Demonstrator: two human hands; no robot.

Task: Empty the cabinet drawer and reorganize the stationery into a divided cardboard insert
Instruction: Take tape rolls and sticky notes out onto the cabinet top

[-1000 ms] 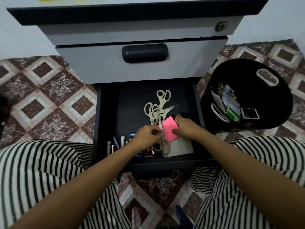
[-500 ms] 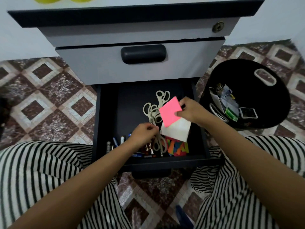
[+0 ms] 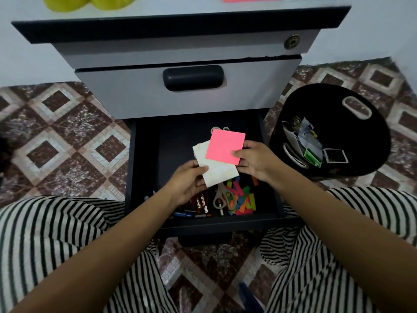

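Patterned brown floor tiles (image 3: 56, 132) are surrounding the open black cabinet drawer (image 3: 146, 154) at frame centre; above it the right hand (image 3: 255, 161) is pinching a square pink sticky-note pad (image 3: 224, 146) while the left hand (image 3: 187, 181) is gripping a creased white paper (image 3: 216, 172)

pink pad (image 3: 225, 146) and white paper (image 3: 216, 170) in both hands over open drawer (image 3: 144, 168)

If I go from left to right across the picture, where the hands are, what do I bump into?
Patterned floor tiles → left hand, holding the white paper → pink note → right hand, pinching that note → black bin.
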